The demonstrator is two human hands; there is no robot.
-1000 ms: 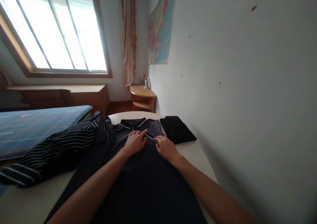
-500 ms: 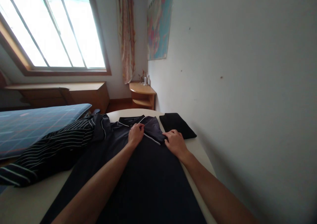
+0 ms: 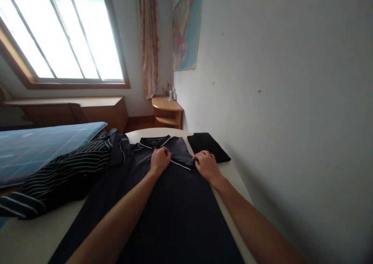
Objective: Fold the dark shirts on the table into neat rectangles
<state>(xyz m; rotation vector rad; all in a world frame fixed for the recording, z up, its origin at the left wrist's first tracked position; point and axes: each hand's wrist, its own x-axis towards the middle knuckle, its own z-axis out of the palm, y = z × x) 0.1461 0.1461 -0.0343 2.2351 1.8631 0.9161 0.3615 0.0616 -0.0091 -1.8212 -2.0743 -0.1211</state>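
A dark polo shirt (image 3: 175, 209) with white piping lies spread over the pale table, its collar (image 3: 154, 141) at the far end. My left hand (image 3: 161, 159) is closed on the shirt front just below the collar, with a bit of dark cloth showing between thumb and finger. At the outer corner of the right-hand sleeve (image 3: 181, 151), my right hand (image 3: 206, 163) pinches the sleeve's edge. That sleeve lies fairly flat between my two hands. The other sleeve (image 3: 118, 149) sits bunched over a striped garment.
A folded black cloth (image 3: 208, 145) lies beyond my right hand near the wall. On the left, a black-and-white striped garment (image 3: 72, 170) drapes over the edge of the table (image 3: 145, 132). Behind it is a blue checked mattress (image 3: 58, 139); a corner shelf (image 3: 167, 104) stands farther back.
The sleeve between my hands has flattened, and a crease near my left hand is gone. My left fingers have curled in more; my right hand has shifted very slightly right.
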